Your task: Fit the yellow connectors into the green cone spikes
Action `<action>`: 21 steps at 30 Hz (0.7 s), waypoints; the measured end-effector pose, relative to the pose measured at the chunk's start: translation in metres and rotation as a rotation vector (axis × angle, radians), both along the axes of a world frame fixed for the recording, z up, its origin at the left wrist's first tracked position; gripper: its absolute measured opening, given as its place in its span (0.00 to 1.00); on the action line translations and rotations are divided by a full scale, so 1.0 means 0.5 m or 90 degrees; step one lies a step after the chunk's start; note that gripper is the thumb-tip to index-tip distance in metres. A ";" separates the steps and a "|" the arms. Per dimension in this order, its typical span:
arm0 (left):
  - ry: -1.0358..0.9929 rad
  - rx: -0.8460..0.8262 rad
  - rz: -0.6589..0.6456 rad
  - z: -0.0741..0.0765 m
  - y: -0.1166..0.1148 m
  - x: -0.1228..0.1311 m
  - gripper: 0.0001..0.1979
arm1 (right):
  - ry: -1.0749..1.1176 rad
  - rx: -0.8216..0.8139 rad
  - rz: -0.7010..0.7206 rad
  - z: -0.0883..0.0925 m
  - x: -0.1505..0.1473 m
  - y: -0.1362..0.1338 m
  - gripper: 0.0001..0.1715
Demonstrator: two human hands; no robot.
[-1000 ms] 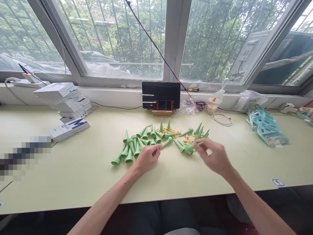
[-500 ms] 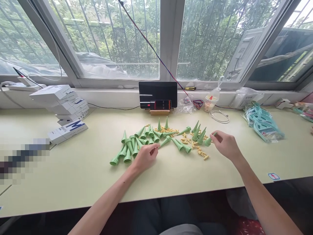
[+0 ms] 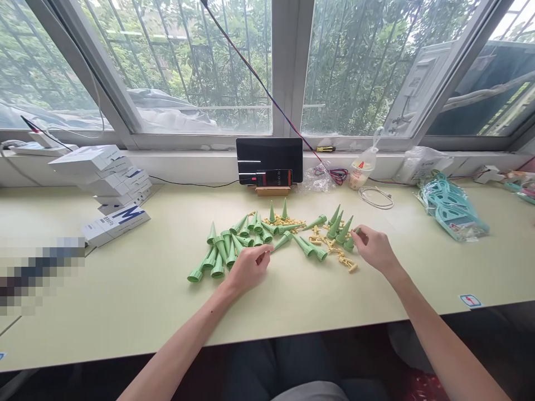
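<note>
My left hand is closed, thumb and fingers pinching the narrow tip of a green plastic cone whose ribbed wide end points away to the right. On the right, my right hand pinches the upper part of another green cone, held upright with its wide end down, beside several standing cones. A heap of green cones lies left of and behind my left hand. Small yellow plastic pieces are scattered near my right hand, and more yellow pieces lie behind the cones.
A tablet and a phone stand at the back by the window. White boxes are stacked on the left. A drink cup, a coiled white cable and bagged turquoise parts sit toward the right.
My right hand has moved slightly left with its cone, bringing it close to the standing cones. My left hand stays in place on its cone's tip.
</note>
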State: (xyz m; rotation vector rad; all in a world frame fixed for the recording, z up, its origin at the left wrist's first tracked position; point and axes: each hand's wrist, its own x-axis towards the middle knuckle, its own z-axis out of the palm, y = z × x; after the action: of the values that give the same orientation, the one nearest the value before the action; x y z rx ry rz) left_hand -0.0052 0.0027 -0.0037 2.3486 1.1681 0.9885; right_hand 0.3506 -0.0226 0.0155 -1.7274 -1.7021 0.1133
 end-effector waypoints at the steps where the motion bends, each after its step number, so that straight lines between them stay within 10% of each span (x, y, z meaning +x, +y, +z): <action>1: 0.001 -0.003 0.000 0.000 0.000 0.000 0.12 | 0.001 0.001 0.000 -0.001 -0.001 0.001 0.18; 8: -0.006 -0.014 0.005 -0.001 0.002 0.000 0.12 | 0.038 -0.004 -0.043 0.005 -0.003 -0.006 0.21; 13: -0.020 -0.018 -0.003 0.000 0.000 0.001 0.12 | 0.045 0.202 -0.162 0.045 -0.035 -0.049 0.23; 21: -0.006 -0.019 -0.010 0.001 -0.004 0.005 0.11 | -0.009 0.112 0.233 0.040 -0.184 -0.023 0.09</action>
State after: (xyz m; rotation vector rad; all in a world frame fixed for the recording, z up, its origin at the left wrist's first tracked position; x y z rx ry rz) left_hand -0.0028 0.0009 -0.0033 2.3244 1.1512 0.9681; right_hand 0.2586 -0.0340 0.0354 -1.2816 -1.9610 0.1125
